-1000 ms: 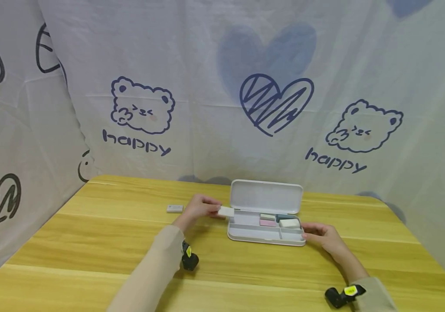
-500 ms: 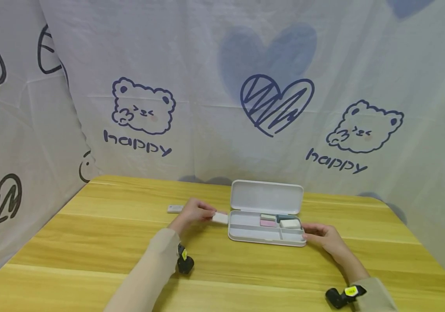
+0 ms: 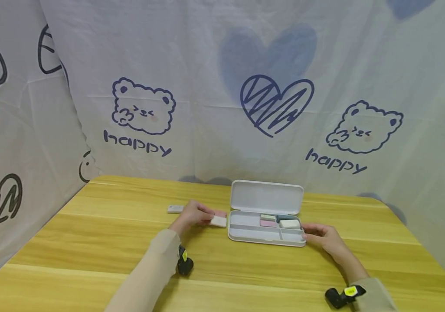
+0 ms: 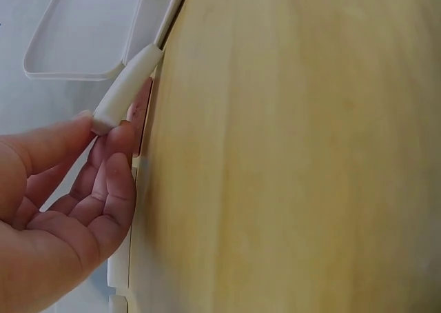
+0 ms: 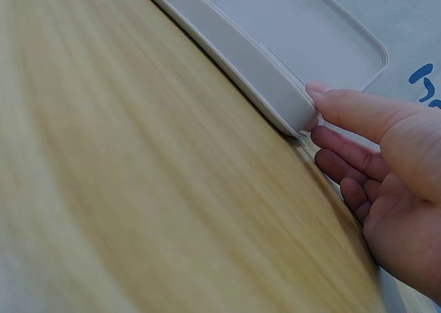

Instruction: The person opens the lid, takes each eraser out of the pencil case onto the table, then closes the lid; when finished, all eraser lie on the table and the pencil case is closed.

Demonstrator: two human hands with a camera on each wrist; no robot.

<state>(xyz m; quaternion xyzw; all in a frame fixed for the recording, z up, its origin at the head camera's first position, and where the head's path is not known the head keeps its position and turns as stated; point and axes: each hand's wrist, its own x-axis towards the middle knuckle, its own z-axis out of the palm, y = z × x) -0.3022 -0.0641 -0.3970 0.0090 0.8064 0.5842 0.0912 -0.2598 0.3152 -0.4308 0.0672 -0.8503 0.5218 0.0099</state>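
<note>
My left hand (image 3: 192, 214) pinches a white eraser (image 3: 218, 222) by one end, between thumb and fingers, just left of the pencil case (image 3: 253, 232). In the left wrist view the eraser (image 4: 127, 89) is tilted, its far end by the case. A pink eraser (image 3: 220, 213) lies partly hidden behind it. The white pencil case stands open, its lid raised at the back. At its right end my right hand (image 3: 322, 236) holds the corner, thumb on the rim (image 5: 306, 106) and fingers against the outside. Inside lie a pale green eraser (image 3: 267, 217), a pink one (image 3: 268, 223) and a white block (image 3: 290, 224).
A greyish-white eraser (image 3: 175, 209) lies on the wooden table (image 3: 246, 277) left of my left hand, partly covered by it. A dark grey-blue piece (image 3: 285, 217) sits at the back right inside the case. A printed curtain (image 3: 207, 160) hangs behind the table.
My left hand has drawn the white eraser left and down, from over the case's left edge to beside it. The pink eraser on the table now shows. My right hand stays put.
</note>
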